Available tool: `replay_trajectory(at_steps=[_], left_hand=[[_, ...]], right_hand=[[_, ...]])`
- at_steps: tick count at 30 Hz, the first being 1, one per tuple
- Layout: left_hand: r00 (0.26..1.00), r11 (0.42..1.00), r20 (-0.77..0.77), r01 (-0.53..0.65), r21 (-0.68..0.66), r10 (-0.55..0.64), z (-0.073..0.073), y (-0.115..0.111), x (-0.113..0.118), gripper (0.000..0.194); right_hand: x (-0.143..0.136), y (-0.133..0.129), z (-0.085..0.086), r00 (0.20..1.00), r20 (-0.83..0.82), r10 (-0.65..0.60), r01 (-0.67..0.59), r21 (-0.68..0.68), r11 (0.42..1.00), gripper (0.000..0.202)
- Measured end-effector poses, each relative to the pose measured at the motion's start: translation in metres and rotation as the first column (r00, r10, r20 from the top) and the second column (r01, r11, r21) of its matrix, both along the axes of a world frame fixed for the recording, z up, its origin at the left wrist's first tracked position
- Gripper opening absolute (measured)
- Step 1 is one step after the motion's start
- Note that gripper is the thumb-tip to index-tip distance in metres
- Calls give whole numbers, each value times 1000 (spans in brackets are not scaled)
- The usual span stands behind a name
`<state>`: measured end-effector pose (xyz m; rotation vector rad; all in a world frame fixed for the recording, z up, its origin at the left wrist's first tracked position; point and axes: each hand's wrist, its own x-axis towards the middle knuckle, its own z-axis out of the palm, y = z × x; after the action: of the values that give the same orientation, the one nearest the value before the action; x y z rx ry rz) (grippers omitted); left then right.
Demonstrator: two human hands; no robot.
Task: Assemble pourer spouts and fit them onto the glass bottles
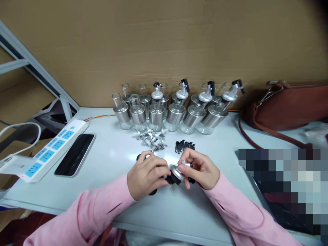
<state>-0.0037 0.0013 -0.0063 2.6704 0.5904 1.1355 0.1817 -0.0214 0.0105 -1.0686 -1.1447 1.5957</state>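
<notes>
A small assembly workspace was suggested: on a pale table point(110, 157), matching glass bottles point(175, 114) were lined up in rows, with silver fittings point(153, 139) and small black parts point(183, 147) grouped separately; brown board point(164, 44) was set behind, a power strip point(53, 149) at left.

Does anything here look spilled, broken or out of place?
Nothing looks spilled or plainly broken. The rightmost front bottle seems to lean, though that may be lens distortion. The brown handbag at right and phone at left look like stray personal items. A blocky patch hides the lower right.
</notes>
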Motion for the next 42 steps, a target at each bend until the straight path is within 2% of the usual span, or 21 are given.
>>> replay_trajectory(at_steps=[5, 7, 10, 14, 17, 20, 30, 33, 36, 39, 42], left_hand=[[999, 1000, -45, 4, -26, -5, 0, 1, 1, 26], [997, 1000, -73, -1, -23, -1, -1, 1, 2, 28], [993, 1000, -120, -9, -2, 9, -2, -1, 3, 32], [986, 999, -158, -45, 29, 49, -2, -4, 4, 31], [986, 997, -147, -76, 30, 79, -1, -5, 5, 29], [989, 996, -119, -83, 29, 86, -1, -7, 5, 25], [994, 999, -97, -39, 24, 41, 0, -7, 4, 22], [996, 999, -80, -45, 22, 47, 2, -6, 4, 22], [999, 998, -19, -41, -41, 40, 4, -5, 3, 20], [996, 993, 90, 19, -114, -9, 6, -5, 0, 15], [986, 985, 155, 87, -147, -64, 6, -4, -2, 12]], right_hand=[[0, 2, -5, 998, -52, -31, 28, -45, 999, 33], [0, 3, -7, 998, -59, -7, 4, -45, 999, 33], [0, 3, -6, 997, -80, 21, -25, -54, 998, 32], [-4, 2, -4, 995, -101, -2, -8, -98, 995, 32], [-4, 2, -6, 997, -82, 12, -22, -110, 994, 33], [-2, 3, -10, 995, -69, 78, -85, -106, 991, 34], [-2, 2, -18, 983, -64, 174, -180, -116, 977, 38], [-2, 2, -15, 986, -54, 160, -165, -87, 983, 34], [-3, 3, -12, 993, -49, 112, -113, -29, 993, 28], [-3, 2, -12, 999, -30, 42, -41, 37, 998, 28], [0, 1, -12, 993, 105, -62, 46, 145, 988, 26]])
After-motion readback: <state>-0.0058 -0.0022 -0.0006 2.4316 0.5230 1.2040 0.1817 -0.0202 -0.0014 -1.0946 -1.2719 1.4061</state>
